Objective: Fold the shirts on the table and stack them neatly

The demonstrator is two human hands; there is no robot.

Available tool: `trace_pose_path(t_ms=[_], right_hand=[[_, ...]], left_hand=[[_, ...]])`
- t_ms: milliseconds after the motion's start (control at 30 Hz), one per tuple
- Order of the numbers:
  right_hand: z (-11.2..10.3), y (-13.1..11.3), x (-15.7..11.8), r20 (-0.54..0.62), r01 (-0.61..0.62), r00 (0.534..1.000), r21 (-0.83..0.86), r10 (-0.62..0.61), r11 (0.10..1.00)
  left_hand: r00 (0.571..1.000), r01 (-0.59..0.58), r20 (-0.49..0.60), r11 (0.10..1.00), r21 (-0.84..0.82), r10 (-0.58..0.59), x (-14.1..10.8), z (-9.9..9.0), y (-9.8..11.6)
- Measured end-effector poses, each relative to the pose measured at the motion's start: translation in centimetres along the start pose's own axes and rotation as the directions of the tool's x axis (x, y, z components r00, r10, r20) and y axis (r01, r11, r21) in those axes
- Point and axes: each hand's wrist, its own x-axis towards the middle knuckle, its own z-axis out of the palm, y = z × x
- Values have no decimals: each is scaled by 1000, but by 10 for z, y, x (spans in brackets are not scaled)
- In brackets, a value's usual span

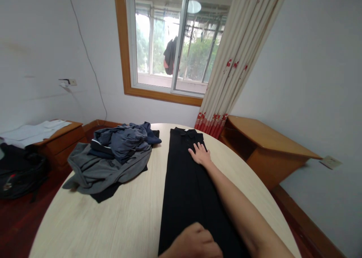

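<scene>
On the pale round wooden table (132, 216), a long black collared garment (183, 182) lies flat, its collar at the far end; my right hand (200, 154) presses near that collar, fingers spread apart; my left hand (195, 243) is curled over the near part, its grip hidden, so I cannot tell whether it pinches cloth; left of the garment sits a heap of crumpled grey and navy clothes (115, 156).

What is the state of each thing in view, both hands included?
Black garment: laid out flat.
Clothes pile: crumpled, unfolded.
Right hand: open, palm down on the garment.
Left hand: fingers curled, grip unclear.
Curtain: gathered to one side.
Window: open or shut, cannot tell.
</scene>
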Motion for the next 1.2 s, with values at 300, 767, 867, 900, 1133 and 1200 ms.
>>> trace_pose_path(t_ms=[300,767,867,900,1133,1200], right_hand=[[2,-2,33,-62,-23,998,47,26,999],[12,77,-10,-246,259,963,749,-107,610],[14,74,-54,-169,272,961,428,-219,862],[13,70,-68,-130,258,965,316,-228,913],[-1,31,-160,9,133,991,44,-133,990],[-2,21,-185,34,107,994,41,-109,993]], left_hand=[[731,680,34,724,-115,-682,-26,-77,-38],[707,661,354,750,-24,-612,-34,-68,-53],[696,651,386,759,18,-606,-35,-67,-54],[693,646,399,763,24,-600,-35,-67,-55],[647,642,470,762,89,-600,-40,-99,-39],[653,626,448,768,134,-611,-40,-113,-29]])
